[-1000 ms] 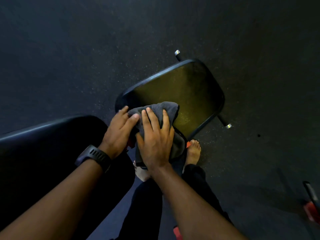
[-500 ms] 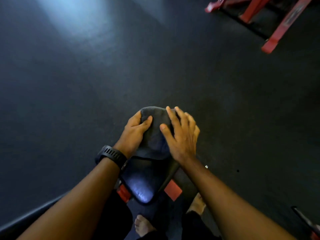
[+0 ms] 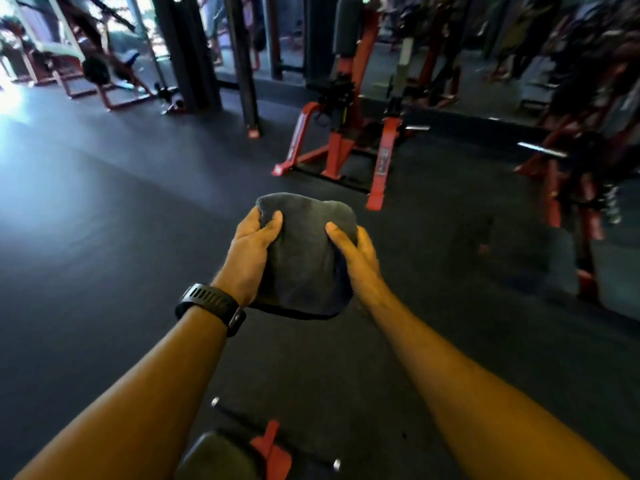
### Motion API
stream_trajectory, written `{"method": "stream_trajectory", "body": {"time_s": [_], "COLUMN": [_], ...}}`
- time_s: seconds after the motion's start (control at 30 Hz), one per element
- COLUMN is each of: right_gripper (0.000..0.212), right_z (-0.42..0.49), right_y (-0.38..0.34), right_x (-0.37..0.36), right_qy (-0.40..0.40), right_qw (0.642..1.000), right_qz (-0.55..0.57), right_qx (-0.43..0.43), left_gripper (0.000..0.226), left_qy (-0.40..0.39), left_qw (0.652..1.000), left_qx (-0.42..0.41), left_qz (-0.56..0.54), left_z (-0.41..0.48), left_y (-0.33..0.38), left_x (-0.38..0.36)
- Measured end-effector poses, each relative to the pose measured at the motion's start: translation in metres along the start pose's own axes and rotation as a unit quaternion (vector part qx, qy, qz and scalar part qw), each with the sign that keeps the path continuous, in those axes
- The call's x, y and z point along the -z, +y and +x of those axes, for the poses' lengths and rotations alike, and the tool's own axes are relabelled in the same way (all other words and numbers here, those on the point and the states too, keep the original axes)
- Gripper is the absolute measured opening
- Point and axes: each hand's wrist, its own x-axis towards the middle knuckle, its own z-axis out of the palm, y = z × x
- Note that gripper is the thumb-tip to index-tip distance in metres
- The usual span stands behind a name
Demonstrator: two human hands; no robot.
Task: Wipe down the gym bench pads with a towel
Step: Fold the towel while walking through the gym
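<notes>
Above floor [image 3: 104,237] | L hand [image 3: 247,258] + R hand [image 3: 356,259] both clutch grey towel [image 3: 304,261] | bench pad [image 3: 214,459] below

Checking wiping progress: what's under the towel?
The left hand and right hand grip the towel, which drapes over something rounded. Only a dark rim shows at its lower edge; the rest is covered.

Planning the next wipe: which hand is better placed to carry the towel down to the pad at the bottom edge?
Probably the left hand: it grips the towel as the right hand does, but the pad lies nearer the left forearm.
</notes>
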Motion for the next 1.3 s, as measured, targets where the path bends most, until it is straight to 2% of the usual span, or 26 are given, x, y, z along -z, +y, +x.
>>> {"method": "stream_trajectory", "body": {"time_s": [0.07, 0.13, 0.2, 0.4, 0.57, 0.6, 0.63, 0.77, 0.93, 1.07, 1.3], "right_gripper": [0.064, 0.045, 0.038, 0.049, 0.037, 0.038, 0.04, 0.037, 0.039, 0.042, 0.049], "right_z": [0.018, 0.035, 0.05, 0.091, 0.124, 0.124, 0.151, 0.167, 0.209, 0.22, 0.23], "right_y": [-0.029, -0.058, -0.086, -0.137, -0.172, -0.169, -0.186, -0.196, -0.254, -0.28, -0.309], "right_x": [0.035, 0.074, 0.119, 0.234, 0.344, 0.345, 0.401, 0.434, 0.531, 0.593, 0.727], "right_qy": [0.025, 0.039, 0.07, 0.201, 0.32, 0.327, 0.406, 0.46, 0.587, 0.636, 0.711], "right_qw": [0.999, 0.998, 0.995, 0.972, 0.931, 0.931, 0.891, 0.862, 0.769, 0.722, 0.632], "right_qz": [0.006, 0.028, 0.043, 0.03, 0.022, 0.017, -0.002, -0.051, -0.099, -0.122, -0.154], "right_qx": [0.028, 0.044, 0.052, 0.116, 0.176, 0.164, 0.202, 0.205, 0.231, 0.245, 0.267], "left_gripper": [0.02, 0.02, 0.02, 0.027, 0.017, 0.017, 0.018, 0.03, 0.032, 0.022, 0.026], "left_qy": [-0.022, -0.044, -0.082, -0.176, -0.242, -0.254, -0.311, -0.333, -0.442, -0.47, -0.515], "left_qw": [0.999, 0.998, 0.996, 0.983, 0.967, 0.965, 0.946, 0.937, 0.89, 0.87, 0.836], "left_qx": [-0.021, -0.032, -0.038, -0.053, -0.069, -0.071, -0.082, -0.101, -0.112, -0.144, -0.178], "left_qz": [-0.008, -0.022, -0.021, -0.021, -0.033, -0.012, -0.034, -0.022, -0.007, -0.034, -0.068], "left_z": [0.022, 0.044, 0.069, 0.144, 0.205, 0.209, 0.242, 0.257, 0.327, 0.345, 0.346], "left_y": [0.014, 0.025, 0.035, 0.037, 0.026, 0.021, 0.019, 0.012, 0.029, 0.037, 0.024], "left_x": [-0.041, -0.083, -0.131, -0.261, -0.397, -0.398, -0.472, -0.514, -0.66, -0.751, -0.913]}}
